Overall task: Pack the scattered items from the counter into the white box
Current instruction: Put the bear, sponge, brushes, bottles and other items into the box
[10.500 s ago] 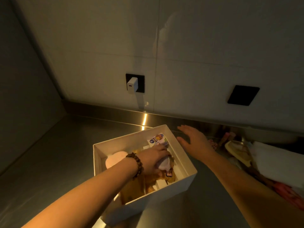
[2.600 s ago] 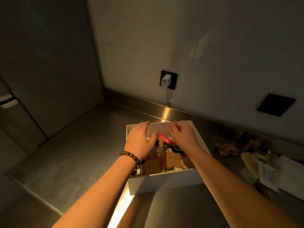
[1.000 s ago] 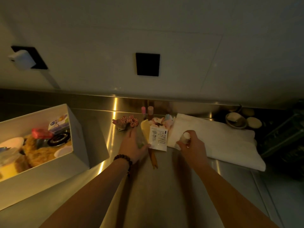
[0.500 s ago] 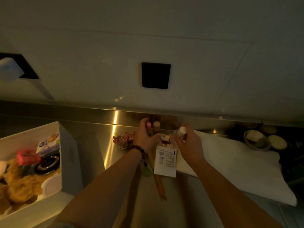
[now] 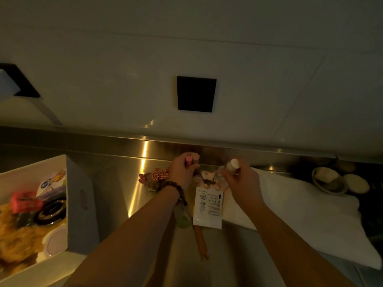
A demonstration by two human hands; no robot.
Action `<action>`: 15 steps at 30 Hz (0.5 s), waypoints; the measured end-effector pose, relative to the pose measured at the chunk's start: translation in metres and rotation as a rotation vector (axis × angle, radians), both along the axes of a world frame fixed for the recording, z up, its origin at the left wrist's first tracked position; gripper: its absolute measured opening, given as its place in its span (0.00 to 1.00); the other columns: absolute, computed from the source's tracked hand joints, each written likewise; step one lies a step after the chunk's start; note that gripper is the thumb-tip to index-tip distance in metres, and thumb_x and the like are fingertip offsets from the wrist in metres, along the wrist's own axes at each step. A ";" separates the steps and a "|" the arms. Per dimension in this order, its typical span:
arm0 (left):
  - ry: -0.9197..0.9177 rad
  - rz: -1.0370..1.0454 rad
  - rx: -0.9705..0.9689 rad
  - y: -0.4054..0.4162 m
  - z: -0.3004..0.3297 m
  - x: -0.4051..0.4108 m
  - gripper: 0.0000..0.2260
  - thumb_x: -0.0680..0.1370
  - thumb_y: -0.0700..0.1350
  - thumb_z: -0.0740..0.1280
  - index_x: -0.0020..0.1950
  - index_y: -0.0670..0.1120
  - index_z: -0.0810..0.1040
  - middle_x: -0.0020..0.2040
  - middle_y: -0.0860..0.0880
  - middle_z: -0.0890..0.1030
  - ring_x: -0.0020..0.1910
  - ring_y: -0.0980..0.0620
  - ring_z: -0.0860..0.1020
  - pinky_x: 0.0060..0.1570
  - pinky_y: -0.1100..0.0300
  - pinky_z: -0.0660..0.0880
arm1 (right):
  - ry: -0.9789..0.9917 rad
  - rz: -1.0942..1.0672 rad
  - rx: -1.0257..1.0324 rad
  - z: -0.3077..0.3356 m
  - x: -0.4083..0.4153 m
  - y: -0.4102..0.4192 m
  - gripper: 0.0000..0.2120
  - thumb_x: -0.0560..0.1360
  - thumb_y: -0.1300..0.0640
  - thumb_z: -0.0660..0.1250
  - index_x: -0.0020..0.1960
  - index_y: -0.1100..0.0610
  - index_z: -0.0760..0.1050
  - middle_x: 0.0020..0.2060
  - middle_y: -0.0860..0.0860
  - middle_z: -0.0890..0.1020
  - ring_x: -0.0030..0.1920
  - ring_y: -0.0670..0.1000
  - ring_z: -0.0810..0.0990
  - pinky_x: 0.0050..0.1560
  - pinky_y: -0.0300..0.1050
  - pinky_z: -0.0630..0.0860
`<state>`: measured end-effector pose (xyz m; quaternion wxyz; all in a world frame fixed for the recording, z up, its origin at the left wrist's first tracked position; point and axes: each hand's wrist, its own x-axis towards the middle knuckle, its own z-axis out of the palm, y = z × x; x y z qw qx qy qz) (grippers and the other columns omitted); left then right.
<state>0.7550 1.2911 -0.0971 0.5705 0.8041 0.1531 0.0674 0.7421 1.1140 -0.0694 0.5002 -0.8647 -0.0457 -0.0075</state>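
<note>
By the backsplash, the left hand (image 5: 183, 171) grips two tubes (image 5: 192, 159); the right hand (image 5: 241, 179) pinches a white bottle (image 5: 231, 165). They look light, stiff and slippery, best held mid-body, for the box (image 5: 77, 201).

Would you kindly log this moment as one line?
left hand: grips two small tubes | right hand: holds white-capped bottle | white box: part-filled
</note>
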 end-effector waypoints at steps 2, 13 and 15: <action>-0.028 0.014 0.021 0.005 0.010 -0.007 0.14 0.73 0.40 0.70 0.58 0.48 0.76 0.50 0.54 0.76 0.51 0.57 0.73 0.43 0.73 0.67 | 0.009 0.012 0.009 0.006 -0.002 0.003 0.09 0.74 0.54 0.69 0.51 0.48 0.71 0.41 0.42 0.77 0.41 0.36 0.76 0.34 0.28 0.69; -0.140 0.103 0.144 0.087 0.113 -0.110 0.07 0.68 0.36 0.72 0.43 0.43 0.78 0.39 0.44 0.81 0.41 0.45 0.80 0.41 0.54 0.76 | -0.120 0.289 0.064 0.068 -0.046 0.065 0.09 0.72 0.52 0.70 0.50 0.47 0.72 0.41 0.43 0.78 0.41 0.41 0.77 0.38 0.37 0.70; -0.162 0.143 0.196 0.112 0.131 -0.139 0.07 0.68 0.36 0.72 0.43 0.44 0.79 0.37 0.48 0.80 0.38 0.49 0.80 0.38 0.56 0.76 | -0.133 0.365 0.083 0.078 -0.056 0.087 0.10 0.73 0.54 0.69 0.53 0.49 0.72 0.43 0.44 0.78 0.44 0.42 0.77 0.39 0.33 0.69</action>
